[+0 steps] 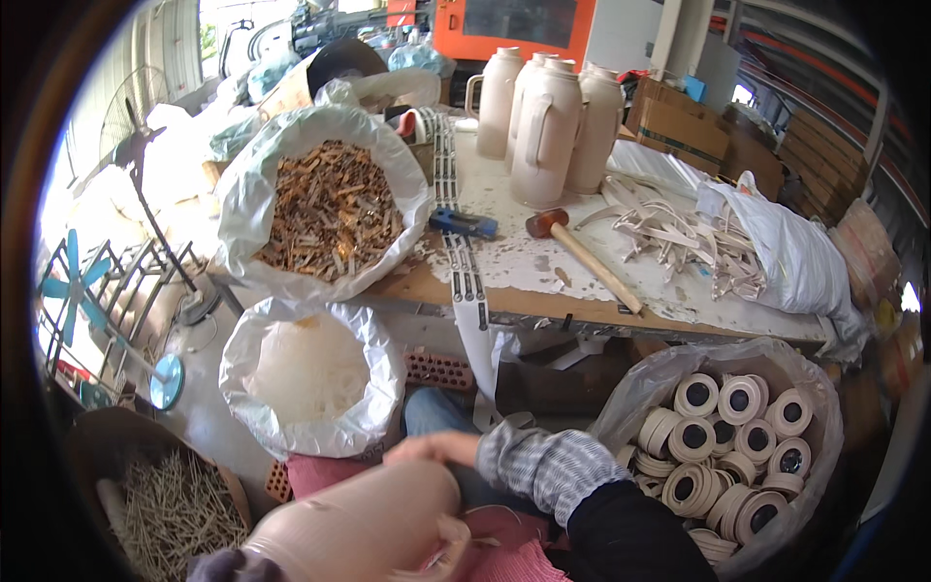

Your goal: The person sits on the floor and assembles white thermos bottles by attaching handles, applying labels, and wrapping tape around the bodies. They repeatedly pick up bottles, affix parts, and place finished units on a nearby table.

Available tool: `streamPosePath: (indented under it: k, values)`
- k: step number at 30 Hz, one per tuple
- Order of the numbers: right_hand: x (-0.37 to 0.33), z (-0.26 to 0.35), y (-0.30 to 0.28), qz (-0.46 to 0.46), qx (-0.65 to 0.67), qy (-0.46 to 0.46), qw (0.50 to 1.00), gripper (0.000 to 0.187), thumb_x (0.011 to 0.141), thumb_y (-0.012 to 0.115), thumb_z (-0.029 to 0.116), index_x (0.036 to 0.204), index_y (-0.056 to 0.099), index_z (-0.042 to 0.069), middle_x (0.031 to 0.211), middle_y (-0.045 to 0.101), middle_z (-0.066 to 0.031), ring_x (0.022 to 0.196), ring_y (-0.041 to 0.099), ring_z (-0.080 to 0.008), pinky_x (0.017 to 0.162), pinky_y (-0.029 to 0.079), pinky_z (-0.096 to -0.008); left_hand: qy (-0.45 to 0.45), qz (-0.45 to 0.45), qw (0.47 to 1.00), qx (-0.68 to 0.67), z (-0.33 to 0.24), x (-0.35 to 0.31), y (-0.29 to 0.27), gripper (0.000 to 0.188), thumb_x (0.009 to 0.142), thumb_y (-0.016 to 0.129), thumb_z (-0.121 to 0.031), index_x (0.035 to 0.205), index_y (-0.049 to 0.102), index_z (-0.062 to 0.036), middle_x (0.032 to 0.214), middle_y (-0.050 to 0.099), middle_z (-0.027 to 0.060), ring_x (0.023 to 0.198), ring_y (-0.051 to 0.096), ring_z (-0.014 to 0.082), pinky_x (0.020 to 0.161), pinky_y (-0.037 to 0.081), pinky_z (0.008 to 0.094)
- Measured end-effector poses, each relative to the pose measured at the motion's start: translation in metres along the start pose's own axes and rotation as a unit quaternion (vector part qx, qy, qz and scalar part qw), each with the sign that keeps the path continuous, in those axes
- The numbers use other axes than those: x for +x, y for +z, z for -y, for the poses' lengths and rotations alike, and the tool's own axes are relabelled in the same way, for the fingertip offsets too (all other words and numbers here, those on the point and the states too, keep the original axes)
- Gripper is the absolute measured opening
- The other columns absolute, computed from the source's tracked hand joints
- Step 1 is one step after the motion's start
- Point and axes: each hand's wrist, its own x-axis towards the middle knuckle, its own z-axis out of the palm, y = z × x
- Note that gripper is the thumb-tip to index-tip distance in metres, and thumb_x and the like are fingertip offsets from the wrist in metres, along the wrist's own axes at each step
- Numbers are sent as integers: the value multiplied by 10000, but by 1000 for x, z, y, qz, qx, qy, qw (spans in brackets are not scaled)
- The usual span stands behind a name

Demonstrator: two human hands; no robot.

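The jug (359,519), pale pink, lies tilted on its side across the person's lap, handle toward the lower right. The right hand (432,448) reaches in from the lower right and rests at the jug's far end. Right grip: fingers blurred; whether they are closed on the jug cannot be told. Left grip: cannot be told. A dark cloth shape (233,565) meets the jug's near end at the lower edge; whether it covers the left hand is unclear.

Containers around the lap:
- Front left: white bag (242,359), rim folded outward, pale contents.
- Lower left: brown bin (112,432), filled with thin, pale sticks (179,509).
- Right: clear bag (810,373), filled with pale rings (693,436), many with dark centres.

Containers on the bench (529,276):
- Left end: large bag (238,218), rim folded outward, filled with brown chips (335,213).
- Right end: white sack (805,252) on its side, pale strips (698,242) spread at its mouth.

The bench top is white and scattered with flakes. Four upright jugs (548,136) stand near its rear edge. A mallet (592,262) lies in front of them; a blue tool (464,223) lies across a marked band (470,325), which hangs over the front edge.

Beyond the bench: an orange machine (514,24) at the rear, cartons (679,121) at the right rear. A blue-bladed fan (73,276) stands at far left.
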Motion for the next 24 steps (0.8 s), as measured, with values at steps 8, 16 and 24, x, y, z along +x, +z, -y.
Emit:
streamPosePath:
  k: [8,16,24]
  values:
    - [-142,78,-116,-286,-59,-426,857,247,917,635,161,1130,623,37,970,665,-62,732,619,-116,612,544,-273,-231,152,953,-122,52,41,52,534,592,817,-189,1063,621,-32,1044,632,176,906,642,335,796,511,406]
    - [-414,105,-300,-841,-34,-297,451,215,905,620,220,1017,609,36,770,644,-83,515,567,-111,403,444,-259,-149,114,971,-150,69,37,92,395,470,892,-255,788,680,-153,1142,615,155,1096,558,433,897,455,501]
    - [-446,85,-354,-843,1,-227,487,387,889,589,419,771,617,51,519,535,-13,379,447,-110,340,319,-255,2,67,997,-46,11,77,97,390,739,754,-92,1042,509,-116,1170,596,167,1111,551,412,866,467,537]
